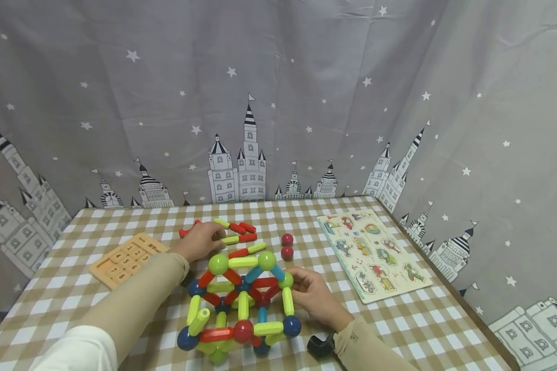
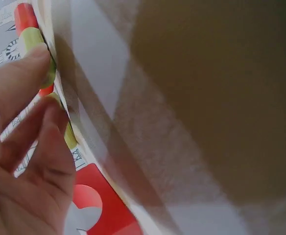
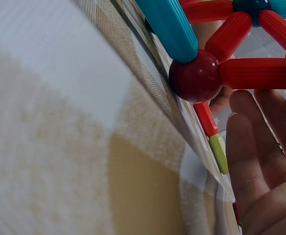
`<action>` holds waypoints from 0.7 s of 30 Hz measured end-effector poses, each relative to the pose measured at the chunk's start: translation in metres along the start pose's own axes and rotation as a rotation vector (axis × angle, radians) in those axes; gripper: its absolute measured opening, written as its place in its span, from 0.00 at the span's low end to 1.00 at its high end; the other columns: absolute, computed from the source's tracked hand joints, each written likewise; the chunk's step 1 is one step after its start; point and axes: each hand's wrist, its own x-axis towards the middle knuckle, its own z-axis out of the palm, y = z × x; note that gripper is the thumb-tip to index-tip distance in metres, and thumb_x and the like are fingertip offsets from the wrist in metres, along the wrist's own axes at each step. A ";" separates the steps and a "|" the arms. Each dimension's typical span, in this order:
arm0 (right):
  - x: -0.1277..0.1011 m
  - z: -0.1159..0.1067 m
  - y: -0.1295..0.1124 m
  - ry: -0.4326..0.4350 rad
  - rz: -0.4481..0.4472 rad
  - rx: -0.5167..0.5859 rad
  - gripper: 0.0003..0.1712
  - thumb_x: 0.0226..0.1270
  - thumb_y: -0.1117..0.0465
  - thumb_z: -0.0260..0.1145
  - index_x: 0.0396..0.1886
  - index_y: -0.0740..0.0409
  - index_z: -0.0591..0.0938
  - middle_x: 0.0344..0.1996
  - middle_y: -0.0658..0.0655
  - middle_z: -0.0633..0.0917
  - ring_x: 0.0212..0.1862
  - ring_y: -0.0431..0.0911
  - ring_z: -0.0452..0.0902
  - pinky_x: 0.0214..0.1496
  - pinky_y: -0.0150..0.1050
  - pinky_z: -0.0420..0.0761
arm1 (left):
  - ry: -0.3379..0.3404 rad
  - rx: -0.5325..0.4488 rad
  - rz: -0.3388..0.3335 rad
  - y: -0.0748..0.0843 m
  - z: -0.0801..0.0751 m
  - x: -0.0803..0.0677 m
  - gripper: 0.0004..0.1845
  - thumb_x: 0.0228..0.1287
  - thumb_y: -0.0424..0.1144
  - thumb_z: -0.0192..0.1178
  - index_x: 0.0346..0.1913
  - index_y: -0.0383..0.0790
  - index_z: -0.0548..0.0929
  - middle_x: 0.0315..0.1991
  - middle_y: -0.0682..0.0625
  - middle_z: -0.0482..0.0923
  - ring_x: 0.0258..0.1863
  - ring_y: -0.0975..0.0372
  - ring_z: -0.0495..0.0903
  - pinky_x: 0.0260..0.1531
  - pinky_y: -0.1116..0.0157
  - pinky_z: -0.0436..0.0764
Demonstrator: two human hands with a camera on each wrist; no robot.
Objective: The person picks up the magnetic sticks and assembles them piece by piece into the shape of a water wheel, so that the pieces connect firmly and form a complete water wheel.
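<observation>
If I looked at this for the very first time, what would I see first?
Probably the big colourful stick-and-ball structure at the front middle of the checked table. The right hand touches its right side, and the left hand reaches to the loose red and green sticks behind it. A picture puzzle board lies on the right, and a wooden number board on the left.

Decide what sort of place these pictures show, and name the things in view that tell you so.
Probably a children's play corner: a checked tablecloth carries a rod-and-ball building toy, a wooden number board and a peg puzzle, with a castle-and-stars curtain hung behind.
</observation>
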 end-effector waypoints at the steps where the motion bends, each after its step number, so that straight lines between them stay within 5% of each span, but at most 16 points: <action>1: 0.000 0.001 -0.001 0.000 -0.002 -0.001 0.21 0.69 0.69 0.68 0.61 0.60 0.81 0.54 0.58 0.85 0.55 0.46 0.84 0.59 0.38 0.83 | 0.002 -0.010 -0.015 0.000 -0.001 -0.002 0.08 0.64 0.35 0.72 0.44 0.40 0.86 0.40 0.48 0.86 0.42 0.55 0.84 0.48 0.51 0.84; 6: -0.002 0.003 -0.008 0.009 -0.027 -0.015 0.30 0.67 0.70 0.68 0.69 0.53 0.78 0.62 0.59 0.83 0.59 0.47 0.83 0.61 0.38 0.82 | 0.066 -0.105 -0.080 0.003 -0.008 -0.018 0.08 0.66 0.36 0.70 0.46 0.42 0.86 0.42 0.48 0.87 0.43 0.55 0.85 0.48 0.51 0.84; 9: -0.005 0.000 -0.010 0.016 -0.046 -0.013 0.32 0.68 0.71 0.67 0.71 0.52 0.76 0.64 0.61 0.81 0.60 0.47 0.82 0.62 0.38 0.82 | 0.107 -0.140 -0.063 0.005 -0.011 -0.025 0.11 0.67 0.36 0.69 0.50 0.39 0.87 0.45 0.45 0.88 0.45 0.52 0.86 0.48 0.51 0.85; 17: -0.005 -0.002 -0.010 -0.028 -0.028 0.014 0.30 0.70 0.69 0.67 0.71 0.50 0.76 0.65 0.61 0.80 0.63 0.48 0.80 0.63 0.39 0.81 | 0.096 0.007 -0.042 -0.002 -0.018 -0.036 0.14 0.67 0.30 0.66 0.54 0.39 0.89 0.39 0.44 0.78 0.33 0.57 0.75 0.29 0.64 0.77; 21: -0.005 0.001 -0.009 -0.030 -0.022 0.020 0.31 0.70 0.70 0.67 0.71 0.49 0.76 0.66 0.57 0.80 0.65 0.50 0.79 0.65 0.40 0.80 | 0.188 -0.066 -0.101 0.008 -0.031 -0.056 0.14 0.71 0.34 0.65 0.57 0.38 0.87 0.45 0.39 0.82 0.41 0.50 0.82 0.38 0.56 0.84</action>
